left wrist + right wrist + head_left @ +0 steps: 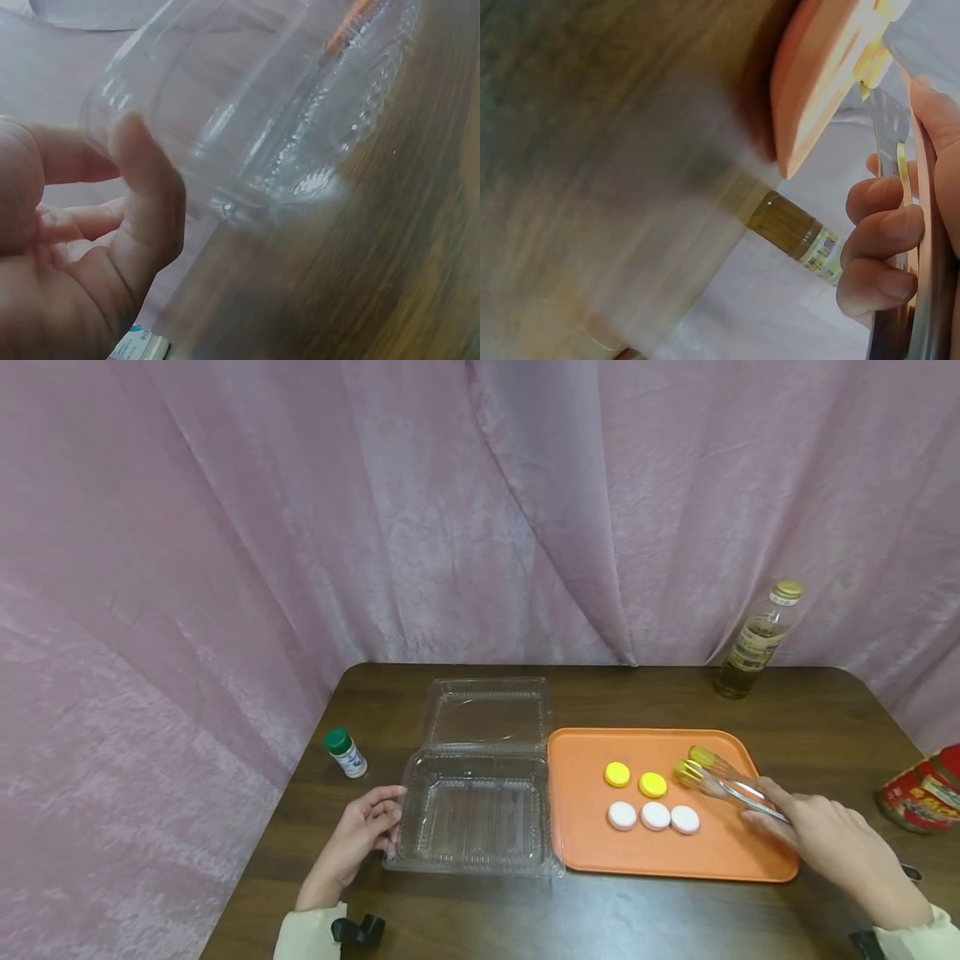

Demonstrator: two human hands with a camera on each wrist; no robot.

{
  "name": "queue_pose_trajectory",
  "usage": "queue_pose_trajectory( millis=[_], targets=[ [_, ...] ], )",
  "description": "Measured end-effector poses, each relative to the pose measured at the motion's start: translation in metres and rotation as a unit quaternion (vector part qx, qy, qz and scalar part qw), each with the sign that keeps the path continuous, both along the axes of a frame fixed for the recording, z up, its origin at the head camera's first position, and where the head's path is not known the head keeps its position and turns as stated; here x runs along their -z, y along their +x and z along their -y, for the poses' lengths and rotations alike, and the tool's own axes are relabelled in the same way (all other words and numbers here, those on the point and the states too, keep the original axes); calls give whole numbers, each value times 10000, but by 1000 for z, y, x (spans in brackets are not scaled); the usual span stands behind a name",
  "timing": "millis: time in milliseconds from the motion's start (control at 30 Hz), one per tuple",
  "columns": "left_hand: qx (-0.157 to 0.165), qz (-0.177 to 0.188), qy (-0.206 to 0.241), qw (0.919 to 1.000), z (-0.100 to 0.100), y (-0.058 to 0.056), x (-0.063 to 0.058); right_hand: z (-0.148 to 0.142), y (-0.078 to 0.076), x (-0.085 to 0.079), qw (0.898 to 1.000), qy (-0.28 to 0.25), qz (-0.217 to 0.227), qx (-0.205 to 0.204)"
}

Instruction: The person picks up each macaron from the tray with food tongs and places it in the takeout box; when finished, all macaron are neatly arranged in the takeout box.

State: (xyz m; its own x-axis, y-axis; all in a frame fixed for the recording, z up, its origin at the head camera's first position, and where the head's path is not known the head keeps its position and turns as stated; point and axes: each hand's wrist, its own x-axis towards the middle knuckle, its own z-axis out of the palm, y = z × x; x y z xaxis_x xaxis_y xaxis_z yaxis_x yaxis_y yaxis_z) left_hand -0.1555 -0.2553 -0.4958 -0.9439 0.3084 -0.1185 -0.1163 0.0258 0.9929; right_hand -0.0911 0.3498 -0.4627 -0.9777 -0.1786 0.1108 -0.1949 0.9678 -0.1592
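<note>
My left hand point(365, 829) pinches the left edge of a clear plastic clamshell container point(480, 852), whose lid point(491, 714) lies folded back behind the base. In the left wrist view, the thumb and a finger meet at the clear rim point(112, 112). My right hand point(832, 839) grips metal tongs point(757, 802) over the right part of an orange tray point(592, 852). The tongs' ends look yellowish and stand slightly apart, close over the tray. Two yellow macaron-like discs point(652, 785) lie left of the ends, with three white ones point(656, 816) in a row nearer me.
A green-capped shaker bottle point(346, 753) stands left of the container. At the back right is a glass bottle of yellowish liquid point(750, 647). A red labelled jar or can point(926, 793) stands at the right edge. Pink curtains point(450, 527) hang behind the dark wooden table point(480, 914).
</note>
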Motion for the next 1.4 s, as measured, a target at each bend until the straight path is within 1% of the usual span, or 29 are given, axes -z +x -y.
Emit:
queue_pose_trajectory(
  millis=[133, 233, 467, 733, 967, 1067, 1300, 1400],
  targets=[
    [-202, 44, 36, 9998, -2, 0, 0, -1, -1, -4, 9997, -93, -216, -106],
    [-291, -22, 81, 9995, -2, -1, 1, 0, -3, -7, 9992, -145, -321, -190],
    [-467, -194, 217, 9985, -3, 0, 4, 5, -8, -14, 9988, -69, -381, -288],
    [-554, -196, 218, 9980, -5, 0, 5, 15, -15, -24, 9982, 15, -481, -366],
    [-525, -157, 225, 9982, -5, 0, 5, 27, -21, -28, 9956, 3, -781, -523],
    [-552, -153, 208, 9981, -5, 1, 5, 33, -23, -29, 9952, -29, -763, -604],
    [-616, -124, 145, 9979, -6, 2, 3, 53, -29, -33, 9962, -241, -472, -691],
    [-615, -118, 163, 9979, -7, 2, 3, 61, -31, -34, 9953, -317, -509, -761]
  ],
)
